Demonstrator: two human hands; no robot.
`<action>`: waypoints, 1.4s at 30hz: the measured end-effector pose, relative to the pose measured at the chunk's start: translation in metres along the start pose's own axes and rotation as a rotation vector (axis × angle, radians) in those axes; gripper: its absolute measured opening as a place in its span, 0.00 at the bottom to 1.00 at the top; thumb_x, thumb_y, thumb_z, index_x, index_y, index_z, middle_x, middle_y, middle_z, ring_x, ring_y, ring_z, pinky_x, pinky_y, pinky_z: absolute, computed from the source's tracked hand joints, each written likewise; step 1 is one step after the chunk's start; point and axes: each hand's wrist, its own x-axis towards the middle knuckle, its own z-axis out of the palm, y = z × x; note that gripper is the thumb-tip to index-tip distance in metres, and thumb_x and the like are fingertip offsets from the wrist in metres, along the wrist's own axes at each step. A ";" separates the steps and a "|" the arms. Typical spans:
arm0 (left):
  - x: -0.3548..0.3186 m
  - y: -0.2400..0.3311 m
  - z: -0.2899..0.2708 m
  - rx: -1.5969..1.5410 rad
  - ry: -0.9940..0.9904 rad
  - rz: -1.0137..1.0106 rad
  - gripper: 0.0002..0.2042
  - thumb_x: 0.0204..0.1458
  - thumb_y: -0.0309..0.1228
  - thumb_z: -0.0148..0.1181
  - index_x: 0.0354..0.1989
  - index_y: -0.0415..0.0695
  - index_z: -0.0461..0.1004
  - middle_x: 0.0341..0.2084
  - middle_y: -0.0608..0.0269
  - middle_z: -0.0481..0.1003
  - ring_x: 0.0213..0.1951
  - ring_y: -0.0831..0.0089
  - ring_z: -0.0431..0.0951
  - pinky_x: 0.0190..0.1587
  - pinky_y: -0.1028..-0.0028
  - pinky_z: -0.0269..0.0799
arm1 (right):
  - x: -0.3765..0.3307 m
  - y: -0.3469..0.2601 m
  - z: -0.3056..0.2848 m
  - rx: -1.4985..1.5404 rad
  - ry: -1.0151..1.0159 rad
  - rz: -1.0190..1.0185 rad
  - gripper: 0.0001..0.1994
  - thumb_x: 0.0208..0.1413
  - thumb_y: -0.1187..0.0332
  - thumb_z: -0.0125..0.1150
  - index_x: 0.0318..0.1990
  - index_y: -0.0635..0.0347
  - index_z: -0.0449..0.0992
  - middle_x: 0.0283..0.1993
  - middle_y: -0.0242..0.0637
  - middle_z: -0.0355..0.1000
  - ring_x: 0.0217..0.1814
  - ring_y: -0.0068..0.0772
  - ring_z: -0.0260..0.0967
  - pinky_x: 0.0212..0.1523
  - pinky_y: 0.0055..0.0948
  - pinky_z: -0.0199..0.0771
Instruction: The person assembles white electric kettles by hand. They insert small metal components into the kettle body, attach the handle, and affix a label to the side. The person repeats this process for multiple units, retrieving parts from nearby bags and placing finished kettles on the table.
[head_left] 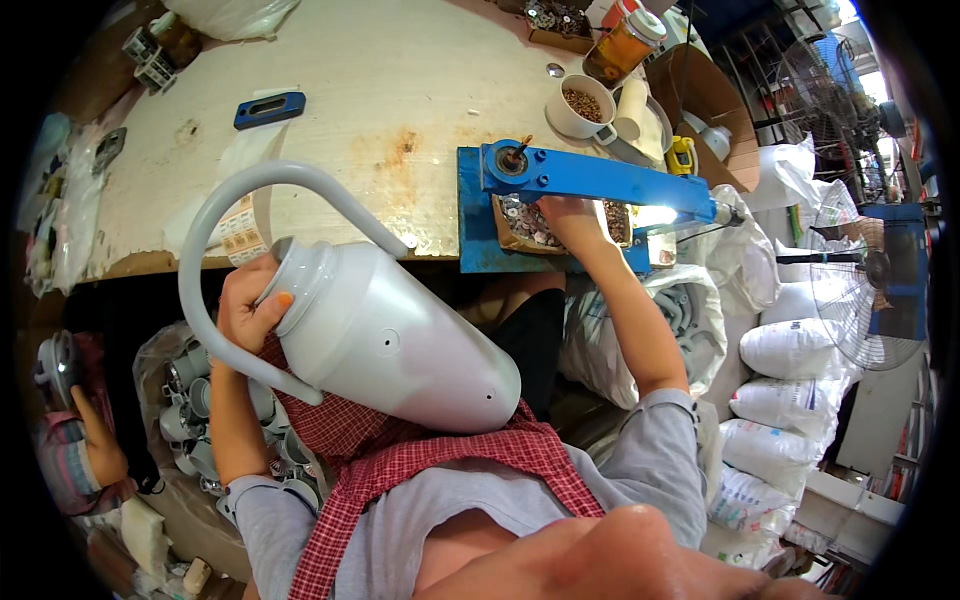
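Observation:
My left hand is wrapped round the open neck of a light grey plastic jug body, thumb on the outside. The jug lies tilted across my lap, its base toward the right, with small holes in its wall. A big curved grey handle arches round its neck end. My right hand reaches into a small box of metal washers on the table's front edge. Above that hand runs the blue arm of a bench press, which hides the fingers.
Behind the press stand a white mug of small rivets and a jar of amber liquid. A blue tool lies on the table. Bags of grey parts flank me. White sacks and a fan stand right; another person sits left.

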 end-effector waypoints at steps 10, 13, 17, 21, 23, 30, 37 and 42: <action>-0.098 -0.060 -0.037 -0.392 0.647 -0.386 0.17 0.58 0.41 0.52 0.27 0.38 0.73 0.23 0.67 0.72 0.25 0.80 0.67 0.28 0.78 0.61 | 0.006 -0.050 -0.103 0.297 0.306 0.026 0.07 0.43 0.76 0.68 0.32 0.59 0.81 0.32 0.38 0.75 0.28 0.38 0.75 0.30 0.35 0.77; -0.093 -0.034 -0.027 -0.743 0.877 -0.429 0.22 0.63 0.44 0.43 0.44 0.35 0.75 0.34 0.56 0.79 0.33 0.71 0.79 0.37 0.73 0.75 | 0.034 -0.062 -0.144 0.238 0.556 -0.014 0.13 0.38 0.81 0.70 0.35 0.60 0.82 0.34 0.36 0.76 0.29 0.34 0.76 0.28 0.27 0.76; -0.089 -0.040 -0.024 -0.864 0.973 -0.367 0.23 0.66 0.44 0.39 0.52 0.37 0.73 0.43 0.53 0.78 0.44 0.66 0.80 0.44 0.69 0.78 | 0.080 -0.057 -0.144 0.209 0.622 -0.122 0.14 0.38 0.82 0.68 0.37 0.60 0.82 0.35 0.36 0.76 0.29 0.34 0.75 0.29 0.27 0.75; -0.090 -0.047 -0.021 -0.929 1.034 -0.348 0.24 0.66 0.45 0.39 0.55 0.38 0.71 0.47 0.54 0.77 0.47 0.66 0.79 0.47 0.67 0.79 | 0.091 -0.051 -0.137 0.192 0.571 -0.229 0.17 0.36 0.82 0.68 0.39 0.59 0.81 0.36 0.34 0.76 0.30 0.33 0.74 0.29 0.27 0.74; -0.088 -0.052 -0.019 -0.946 1.074 -0.369 0.24 0.66 0.46 0.40 0.57 0.39 0.70 0.49 0.53 0.76 0.48 0.65 0.79 0.48 0.67 0.79 | 0.092 -0.050 -0.135 0.170 0.565 -0.262 0.18 0.35 0.82 0.69 0.39 0.59 0.81 0.36 0.33 0.75 0.30 0.32 0.74 0.29 0.26 0.74; -0.063 -0.045 -0.014 -0.985 1.005 -0.307 0.21 0.65 0.46 0.42 0.54 0.42 0.71 0.47 0.58 0.77 0.47 0.67 0.79 0.48 0.68 0.78 | 0.064 -0.067 -0.143 0.444 0.506 -0.004 0.17 0.41 0.75 0.71 0.42 0.63 0.80 0.41 0.40 0.75 0.33 0.32 0.74 0.34 0.27 0.75; 0.024 -0.058 0.024 -0.886 0.886 -0.150 0.22 0.65 0.45 0.42 0.51 0.38 0.71 0.44 0.55 0.77 0.46 0.67 0.78 0.49 0.68 0.75 | -0.002 -0.086 -0.134 1.062 0.334 0.615 0.11 0.53 0.75 0.63 0.43 0.70 0.76 0.39 0.37 0.73 0.38 0.27 0.71 0.43 0.23 0.70; 0.079 -0.052 0.110 -0.730 0.617 -0.016 0.19 0.65 0.44 0.47 0.40 0.37 0.73 0.35 0.62 0.75 0.38 0.76 0.73 0.42 0.74 0.70 | -0.073 -0.028 -0.111 1.194 0.585 0.837 0.11 0.62 0.74 0.55 0.51 0.68 0.71 0.48 0.35 0.71 0.51 0.24 0.67 0.56 0.25 0.65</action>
